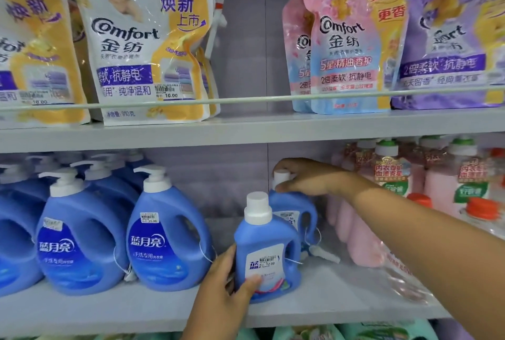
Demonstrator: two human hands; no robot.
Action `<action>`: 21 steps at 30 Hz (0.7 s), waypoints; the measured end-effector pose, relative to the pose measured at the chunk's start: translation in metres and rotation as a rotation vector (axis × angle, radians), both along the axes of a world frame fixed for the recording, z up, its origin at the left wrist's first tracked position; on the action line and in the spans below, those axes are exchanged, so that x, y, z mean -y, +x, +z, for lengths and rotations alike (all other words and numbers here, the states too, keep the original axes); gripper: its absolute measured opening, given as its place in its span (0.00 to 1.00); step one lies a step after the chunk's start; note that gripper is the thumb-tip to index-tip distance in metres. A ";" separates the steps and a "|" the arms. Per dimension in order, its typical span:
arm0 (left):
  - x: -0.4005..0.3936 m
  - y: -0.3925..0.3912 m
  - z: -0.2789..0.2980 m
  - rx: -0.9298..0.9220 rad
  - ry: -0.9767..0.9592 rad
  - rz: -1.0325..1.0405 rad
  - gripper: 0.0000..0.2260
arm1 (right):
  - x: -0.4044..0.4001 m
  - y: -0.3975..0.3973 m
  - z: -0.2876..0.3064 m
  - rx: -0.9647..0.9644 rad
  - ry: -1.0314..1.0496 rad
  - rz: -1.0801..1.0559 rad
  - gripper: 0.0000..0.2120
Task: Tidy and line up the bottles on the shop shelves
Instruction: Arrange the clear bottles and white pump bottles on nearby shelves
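Two small blue detergent bottles with white caps stand on the middle shelf [109, 309]. My left hand [226, 285] grips the lower part of the front small bottle [266, 249], thumb on its label. Behind it and slightly to the right stands the rear small bottle [296, 211]; my right hand [303, 178] reaches in from the right and pinches its white cap with fingers and thumb. Left of them stand large blue pump bottles [166, 235] in rows.
Pink bottles [355, 233] and green-capped bottles [390, 173] fill the shelf's right side. The upper shelf [246, 132] holds Comfort softener pouches [142, 47] behind a rail. Bare shelf shows in front of the blue bottles. Green packs sit on the shelf below.
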State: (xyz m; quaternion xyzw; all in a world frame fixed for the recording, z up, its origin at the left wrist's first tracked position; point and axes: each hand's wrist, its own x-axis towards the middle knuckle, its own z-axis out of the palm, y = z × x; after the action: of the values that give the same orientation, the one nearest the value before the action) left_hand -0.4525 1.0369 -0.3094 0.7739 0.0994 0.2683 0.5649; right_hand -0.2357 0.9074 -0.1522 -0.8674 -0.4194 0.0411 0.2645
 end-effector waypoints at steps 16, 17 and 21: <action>-0.018 0.045 -0.004 -0.008 -0.007 -0.092 0.41 | 0.016 -0.028 -0.057 -0.397 0.711 -0.152 0.23; -0.019 0.047 0.000 -0.017 -0.048 -0.132 0.44 | 0.025 -0.036 -0.076 -0.370 0.669 -0.148 0.34; -0.015 0.052 0.014 -0.007 -0.057 -0.151 0.37 | 0.038 -0.059 -0.122 -0.425 0.510 -0.045 0.50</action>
State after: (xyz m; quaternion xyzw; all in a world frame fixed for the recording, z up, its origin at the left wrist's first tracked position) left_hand -0.4001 1.0518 -0.2954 0.7638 0.0503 0.2190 0.6051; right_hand -0.2951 0.8696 -0.2745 -0.7544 -0.3323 0.1088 0.5555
